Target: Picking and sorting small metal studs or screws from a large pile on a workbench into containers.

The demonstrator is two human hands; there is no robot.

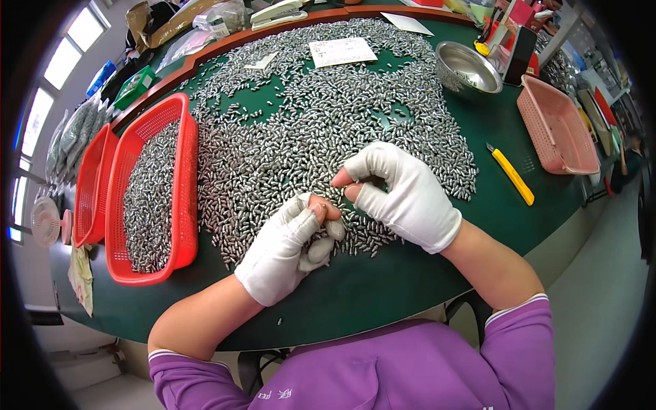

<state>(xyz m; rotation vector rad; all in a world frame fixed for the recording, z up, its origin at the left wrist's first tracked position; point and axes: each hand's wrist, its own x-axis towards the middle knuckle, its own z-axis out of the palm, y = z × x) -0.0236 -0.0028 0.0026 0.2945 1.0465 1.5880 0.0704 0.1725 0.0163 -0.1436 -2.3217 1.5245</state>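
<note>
A wide layer of small silvery metal pieces [287, 150], short and rounded, covers the middle of the green table. At its near edge my left hand [290, 242], in a white glove with bare thumb and fingertip, is curled closed. The thumb presses near the index finger, and whatever sits inside is too small to name. Just up and to the right, my right hand [406, 195], gloved the same way, pinches thumb and index together above the pieces. Anything between those tips cannot be made out. The two hands are close but apart.
Left stands a red plastic basket [186, 205] with many metal pieces, beside another red basket [89, 184]. A steel bowl [471, 65], a pink basket [560, 130] and a yellow utility knife [512, 176] are on the right. A paper slip [342, 51] lies on the pieces.
</note>
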